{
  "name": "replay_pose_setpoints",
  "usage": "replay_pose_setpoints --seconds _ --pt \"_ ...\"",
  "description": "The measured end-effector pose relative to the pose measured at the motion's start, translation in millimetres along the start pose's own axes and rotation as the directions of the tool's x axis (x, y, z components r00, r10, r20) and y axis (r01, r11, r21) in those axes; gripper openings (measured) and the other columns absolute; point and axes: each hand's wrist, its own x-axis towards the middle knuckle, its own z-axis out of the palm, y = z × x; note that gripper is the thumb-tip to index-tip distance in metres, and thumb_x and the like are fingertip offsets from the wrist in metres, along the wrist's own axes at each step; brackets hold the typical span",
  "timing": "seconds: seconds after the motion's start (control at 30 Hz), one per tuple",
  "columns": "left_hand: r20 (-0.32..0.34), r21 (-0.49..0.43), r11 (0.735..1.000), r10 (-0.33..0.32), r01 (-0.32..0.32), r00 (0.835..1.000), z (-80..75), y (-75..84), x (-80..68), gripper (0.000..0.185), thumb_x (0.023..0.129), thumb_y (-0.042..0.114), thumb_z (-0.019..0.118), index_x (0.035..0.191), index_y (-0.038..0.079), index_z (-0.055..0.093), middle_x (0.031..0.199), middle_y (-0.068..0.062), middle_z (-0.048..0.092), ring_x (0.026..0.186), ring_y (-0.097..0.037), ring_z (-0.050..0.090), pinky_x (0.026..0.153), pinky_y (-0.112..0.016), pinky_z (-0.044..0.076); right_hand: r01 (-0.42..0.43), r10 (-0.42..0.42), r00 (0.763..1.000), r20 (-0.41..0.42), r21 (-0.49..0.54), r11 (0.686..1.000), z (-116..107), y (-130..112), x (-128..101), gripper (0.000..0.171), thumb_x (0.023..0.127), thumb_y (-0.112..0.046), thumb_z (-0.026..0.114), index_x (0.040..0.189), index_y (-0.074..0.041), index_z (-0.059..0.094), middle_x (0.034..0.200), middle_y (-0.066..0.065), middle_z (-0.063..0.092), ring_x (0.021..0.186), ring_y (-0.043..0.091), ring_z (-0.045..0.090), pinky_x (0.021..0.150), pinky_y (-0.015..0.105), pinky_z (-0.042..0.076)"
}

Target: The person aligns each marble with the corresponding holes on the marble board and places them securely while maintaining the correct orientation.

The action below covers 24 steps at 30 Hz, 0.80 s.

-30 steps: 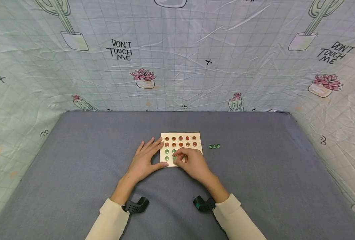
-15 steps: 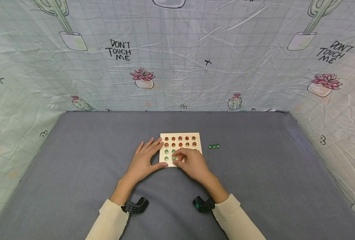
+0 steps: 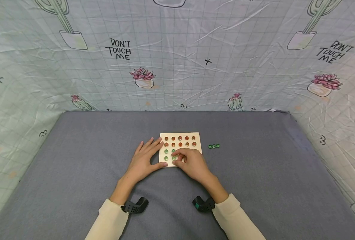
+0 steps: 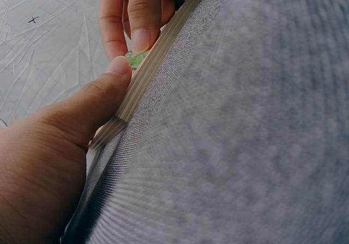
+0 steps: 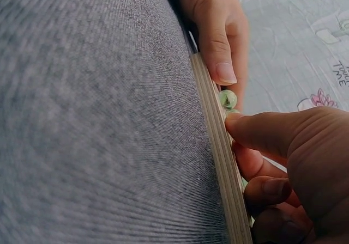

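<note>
A square wooden board point(image 3: 197, 135) lies mid-table, with two far rows of orange beads point(image 3: 180, 138) and green beads point(image 3: 166, 151) nearer me. My left hand point(image 3: 144, 160) lies flat with straight fingers on the board's left edge, its thumb point(image 4: 82, 113) pressed against the near-left corner. My right hand point(image 3: 190, 162) has its fingers curled over the board's near rows. Its thumb point(image 5: 256, 129) and a fingertip point(image 4: 143, 37) pinch a green bead point(image 5: 228, 98) sitting at the near edge. The board's plywood edge point(image 5: 218, 146) shows in both wrist views.
Three loose green beads point(image 3: 214, 146) lie in a short row on the grey cloth point(image 3: 255, 173) just right of the board. Printed cactus fabric point(image 3: 177, 66) walls in the table at the back and on both sides.
</note>
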Motion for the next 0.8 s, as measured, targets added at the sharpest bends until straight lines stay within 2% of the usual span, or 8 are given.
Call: replay_pose_setpoints --seconds 0.33,0.63,0.8 --pt "-0.017 -0.001 1.0 0.018 -0.018 1.0 -0.2 -0.3 0.8 0.081 0.08 0.052 0.071 0.145 0.011 0.044 0.151 -0.005 0.036 0.14 -0.031 0.027 0.115 -0.053 0.009 -0.004 0.004 1.0 0.003 0.004 1.0 -1.3 -1.1 0.9 0.017 0.081 -0.015 0.077 0.099 -0.014 0.074 0.064 -0.014 0.056 0.046 0.004 0.04 0.042 0.022 0.033" --pt "0.014 -0.016 1.0 -0.008 0.008 1.0 -0.8 -0.7 1.3 0.08 0.082 0.051 0.07 0.146 0.014 0.042 0.152 -0.002 0.034 0.142 -0.027 0.023 0.116 -0.049 0.006 -0.015 0.015 1.0 0.02 0.025 1.0 -3.3 -1.8 1.2 0.018 0.081 -0.015 0.078 0.099 -0.014 0.074 0.065 -0.014 0.056 0.045 0.005 0.04 0.04 0.022 0.031" --pt "0.019 -0.014 1.0 -0.014 0.014 1.0 -1.1 -0.5 1.1 0.08 0.082 0.051 0.07 0.147 0.014 0.042 0.152 -0.002 0.034 0.142 -0.027 0.023 0.116 -0.049 0.006 0.0 -0.003 0.999 0.034 0.062 0.998 -4.8 -0.3 1.9 0.017 0.083 -0.014 0.076 0.1 -0.013 0.073 0.066 -0.012 0.057 0.048 0.005 0.042 0.043 0.023 0.036"
